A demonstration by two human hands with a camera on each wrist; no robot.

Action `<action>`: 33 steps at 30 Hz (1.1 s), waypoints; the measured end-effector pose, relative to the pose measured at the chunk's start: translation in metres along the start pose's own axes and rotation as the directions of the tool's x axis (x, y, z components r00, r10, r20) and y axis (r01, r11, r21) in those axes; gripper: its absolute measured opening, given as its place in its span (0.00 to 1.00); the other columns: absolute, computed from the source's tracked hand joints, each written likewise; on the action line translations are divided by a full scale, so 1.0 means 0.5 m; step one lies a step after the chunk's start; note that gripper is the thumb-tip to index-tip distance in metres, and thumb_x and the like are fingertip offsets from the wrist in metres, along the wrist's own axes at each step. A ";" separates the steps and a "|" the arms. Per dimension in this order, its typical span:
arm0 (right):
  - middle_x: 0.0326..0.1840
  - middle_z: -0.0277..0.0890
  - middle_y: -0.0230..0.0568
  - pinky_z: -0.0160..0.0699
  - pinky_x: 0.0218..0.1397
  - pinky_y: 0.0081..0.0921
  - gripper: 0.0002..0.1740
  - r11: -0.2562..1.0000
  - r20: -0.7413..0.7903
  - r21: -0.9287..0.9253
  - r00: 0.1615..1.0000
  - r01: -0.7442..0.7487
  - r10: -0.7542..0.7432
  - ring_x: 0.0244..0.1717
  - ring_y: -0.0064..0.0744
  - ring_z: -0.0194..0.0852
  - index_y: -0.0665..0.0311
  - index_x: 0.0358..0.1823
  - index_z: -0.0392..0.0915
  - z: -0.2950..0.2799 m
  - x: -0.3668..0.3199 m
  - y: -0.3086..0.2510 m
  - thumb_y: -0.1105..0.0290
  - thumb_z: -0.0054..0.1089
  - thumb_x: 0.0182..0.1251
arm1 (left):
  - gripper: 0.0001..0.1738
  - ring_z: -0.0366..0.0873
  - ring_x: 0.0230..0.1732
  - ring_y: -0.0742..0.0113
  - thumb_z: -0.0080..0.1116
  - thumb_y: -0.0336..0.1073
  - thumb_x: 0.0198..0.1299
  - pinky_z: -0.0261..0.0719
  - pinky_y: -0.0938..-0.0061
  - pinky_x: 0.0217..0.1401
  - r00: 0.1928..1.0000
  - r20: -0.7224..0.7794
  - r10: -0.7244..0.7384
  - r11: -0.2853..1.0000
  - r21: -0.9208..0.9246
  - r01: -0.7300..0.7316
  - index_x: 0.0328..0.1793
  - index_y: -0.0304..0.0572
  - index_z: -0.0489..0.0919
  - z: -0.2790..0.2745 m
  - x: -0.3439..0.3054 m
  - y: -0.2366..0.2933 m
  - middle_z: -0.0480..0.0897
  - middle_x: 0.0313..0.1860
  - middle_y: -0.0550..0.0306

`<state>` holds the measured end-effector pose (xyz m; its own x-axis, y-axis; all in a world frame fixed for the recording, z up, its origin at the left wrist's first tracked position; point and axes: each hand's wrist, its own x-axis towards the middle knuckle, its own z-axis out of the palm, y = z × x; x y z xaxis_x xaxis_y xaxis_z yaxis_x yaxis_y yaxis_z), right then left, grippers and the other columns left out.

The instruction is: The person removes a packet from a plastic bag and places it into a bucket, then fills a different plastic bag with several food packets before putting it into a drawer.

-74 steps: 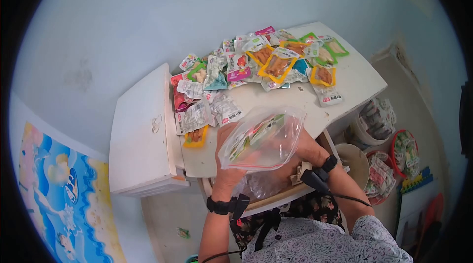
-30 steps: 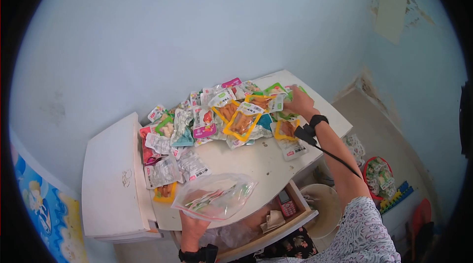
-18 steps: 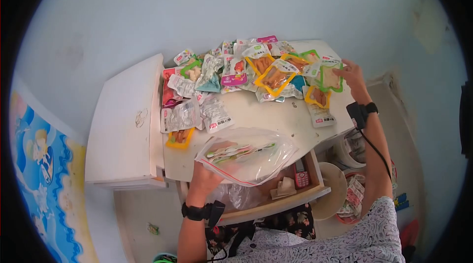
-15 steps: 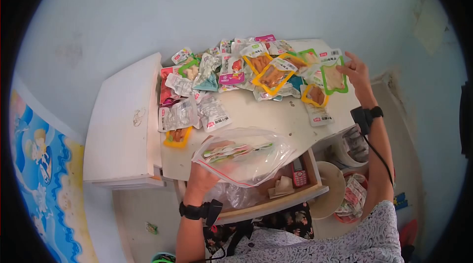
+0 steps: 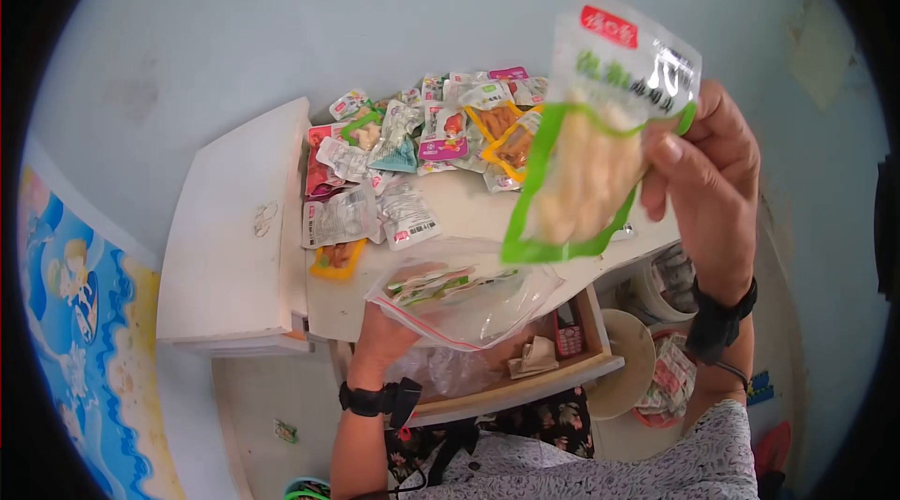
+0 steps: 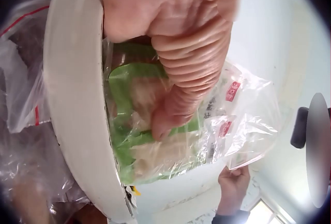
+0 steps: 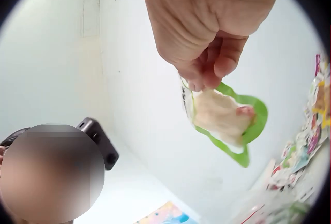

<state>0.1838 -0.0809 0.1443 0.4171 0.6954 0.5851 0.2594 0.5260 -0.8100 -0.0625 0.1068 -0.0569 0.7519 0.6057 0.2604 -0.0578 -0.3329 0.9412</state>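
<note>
The right hand [image 5: 717, 186] pinches the edge of a green-bordered snack packet [image 5: 586, 177], raised above the white table. Thumb and fingertips of the right hand [image 7: 212, 32] grip that packet [image 7: 222, 118] in the right wrist view. Low over the table's front edge, the left hand [image 5: 389, 331] holds a clear zip bag [image 5: 506, 303] with several packets inside. In the left wrist view the left hand's [image 6: 181, 43] thumb presses on the bag over green-edged packets [image 6: 124, 131]; its other fingers are mostly hidden.
Many snack packets [image 5: 450, 130] lie piled along the back and left of the table [image 5: 487, 209]. Below its front, a pulled-out drawer [image 5: 525, 391] holds plastic bags, a folded cloth [image 5: 532, 358] and a red phone [image 5: 568, 331]. Tubs and baskets stand on the floor at right.
The right hand has picked up the green-bordered packet from the table's right side and brought it up close to the head camera. The left hand still holds the zip bag, nearly in place.
</note>
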 end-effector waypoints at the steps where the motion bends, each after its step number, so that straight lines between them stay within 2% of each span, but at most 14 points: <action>1: 0.39 0.86 0.39 0.81 0.30 0.16 0.05 1.000 0.016 0.023 1.000 0.000 0.000 0.26 0.20 0.81 0.68 0.47 0.78 0.016 -0.004 0.001 0.77 0.64 0.74 | 0.28 0.85 0.55 0.62 0.78 0.29 0.52 0.82 0.67 0.62 1.000 0.004 -0.010 0.999 0.048 0.010 0.60 0.34 0.83 -0.001 0.000 0.009 0.88 0.55 0.52; 2: 0.42 0.87 0.43 0.87 0.34 0.20 0.07 0.997 0.090 0.072 0.996 -0.024 0.017 0.31 0.24 0.86 0.69 0.50 0.77 0.024 -0.006 0.006 0.79 0.63 0.74 | 0.28 0.85 0.54 0.62 0.79 0.29 0.51 0.82 0.68 0.62 1.000 0.007 -0.021 0.995 0.095 0.020 0.60 0.35 0.84 -0.002 0.001 0.019 0.88 0.55 0.52; 4: 0.44 0.87 0.47 0.91 0.39 0.23 0.09 0.984 0.097 0.116 0.987 -0.137 0.126 0.36 0.30 0.89 0.71 0.53 0.76 0.068 -0.015 -0.001 0.80 0.61 0.76 | 0.27 0.85 0.54 0.62 0.79 0.29 0.51 0.81 0.69 0.62 1.000 -0.007 -0.014 0.996 0.092 0.015 0.59 0.36 0.84 -0.001 0.005 0.047 0.87 0.54 0.52; 5: 0.45 0.87 0.49 0.93 0.42 0.26 0.11 0.989 0.154 0.098 0.983 -0.111 0.095 0.41 0.33 0.91 0.73 0.56 0.75 0.068 -0.015 0.016 0.80 0.61 0.76 | 0.26 0.85 0.54 0.62 0.79 0.29 0.51 0.81 0.69 0.62 1.000 -0.015 -0.011 0.996 0.088 0.012 0.58 0.36 0.85 -0.001 0.006 0.053 0.87 0.54 0.52; 8: 0.48 0.86 0.50 0.94 0.45 0.28 0.12 0.996 0.105 0.018 0.991 -0.091 0.088 0.42 0.35 0.91 0.75 0.56 0.75 0.093 -0.022 0.042 0.81 0.62 0.75 | 0.28 0.85 0.54 0.65 0.81 0.29 0.50 0.81 0.69 0.62 1.000 0.005 -0.031 0.998 0.059 0.031 0.59 0.36 0.84 -0.004 0.006 0.045 0.86 0.56 0.53; 9: 0.50 0.85 0.51 0.95 0.47 0.30 0.13 0.991 0.081 0.066 0.991 -0.114 0.109 0.44 0.37 0.91 0.76 0.55 0.75 0.102 -0.023 0.043 0.82 0.64 0.73 | 0.30 0.84 0.55 0.66 0.81 0.29 0.50 0.81 0.69 0.63 0.999 -0.005 -0.046 0.999 0.021 0.046 0.61 0.36 0.83 -0.003 0.004 0.042 0.86 0.57 0.53; 12: 0.50 0.84 0.50 0.95 0.48 0.32 0.11 0.999 0.066 -0.030 0.997 0.035 -0.033 0.46 0.39 0.91 0.76 0.52 0.76 0.119 -0.035 0.061 0.84 0.64 0.72 | 0.34 0.83 0.57 0.68 0.82 0.30 0.49 0.80 0.69 0.65 0.999 -0.014 -0.047 0.998 -0.032 0.047 0.65 0.36 0.82 -0.003 0.003 0.030 0.86 0.59 0.53; 14: 0.48 0.85 0.48 0.94 0.47 0.30 0.11 0.961 0.140 -0.208 0.978 0.182 -0.155 0.48 0.38 0.91 0.75 0.50 0.78 0.108 -0.044 0.084 0.88 0.64 0.68 | 0.36 0.83 0.58 0.69 0.82 0.30 0.49 0.80 0.69 0.66 1.000 0.006 0.010 1.000 0.012 -0.010 0.67 0.36 0.81 -0.004 0.006 0.019 0.86 0.60 0.54; 16: 0.46 0.86 0.48 0.94 0.46 0.29 0.12 0.891 0.201 -0.318 0.941 0.325 -0.272 0.47 0.37 0.91 0.76 0.49 0.78 0.113 -0.046 0.095 0.90 0.64 0.66 | 0.35 0.83 0.58 0.67 0.82 0.32 0.49 0.80 0.68 0.65 1.000 -0.007 -0.027 0.999 -0.040 0.027 0.65 0.38 0.82 0.001 0.006 0.026 0.87 0.60 0.54; 20: 0.42 0.86 0.47 0.90 0.40 0.26 0.12 0.865 0.151 -0.426 0.963 0.266 -0.221 0.40 0.33 0.90 0.73 0.47 0.79 0.118 -0.060 0.096 0.88 0.66 0.63 | 0.38 0.83 0.59 0.69 0.82 0.29 0.47 0.80 0.70 0.65 0.997 0.002 -0.079 0.995 -0.055 0.079 0.67 0.35 0.80 -0.002 0.000 0.013 0.87 0.58 0.54; 23: 0.38 0.84 0.47 0.85 0.37 0.32 0.13 0.808 0.191 -0.550 0.973 0.213 -0.127 0.35 0.39 0.86 0.70 0.48 0.80 0.099 -0.063 0.082 0.84 0.69 0.62 | 0.38 0.83 0.58 0.70 0.82 0.29 0.48 0.80 0.70 0.64 0.991 0.002 -0.134 0.983 -0.129 0.133 0.68 0.34 0.79 0.000 0.003 0.032 0.87 0.58 0.54; 26: 0.37 0.82 0.46 0.81 0.42 0.38 0.16 0.640 0.199 -0.741 0.977 0.202 -0.078 0.37 0.45 0.83 0.68 0.51 0.81 0.085 -0.063 0.067 0.80 0.71 0.61 | 0.38 0.82 0.58 0.70 0.81 0.29 0.50 0.81 0.70 0.64 0.989 0.019 -0.149 0.979 -0.135 0.150 0.68 0.34 0.78 -0.003 0.000 0.031 0.87 0.57 0.54; 29: 0.39 0.82 0.46 0.79 0.51 0.41 0.18 0.650 0.274 -0.694 0.948 0.310 -0.159 0.45 0.49 0.81 0.68 0.53 0.81 0.082 -0.055 0.080 0.79 0.71 0.61 | 0.37 0.82 0.58 0.70 0.81 0.29 0.51 0.81 0.70 0.64 0.989 0.024 -0.147 0.983 -0.108 0.149 0.68 0.33 0.78 0.001 0.003 0.026 0.87 0.57 0.54; 33: 0.44 0.82 0.48 0.79 0.54 0.41 0.15 0.769 0.234 -0.620 0.972 0.159 -0.013 0.49 0.48 0.79 0.68 0.52 0.81 0.091 -0.055 0.076 0.79 0.69 0.64 | 0.37 0.82 0.58 0.70 0.81 0.28 0.51 0.80 0.71 0.64 0.991 0.024 -0.130 0.984 -0.118 0.132 0.69 0.33 0.78 0.003 0.002 0.034 0.87 0.58 0.54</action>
<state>0.1427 -0.0578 0.0989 0.1985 0.7840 0.5882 0.8055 0.2114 -0.5536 -0.0619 0.1008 -0.0408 0.7684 0.6264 0.1310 -0.0357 -0.1624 0.9861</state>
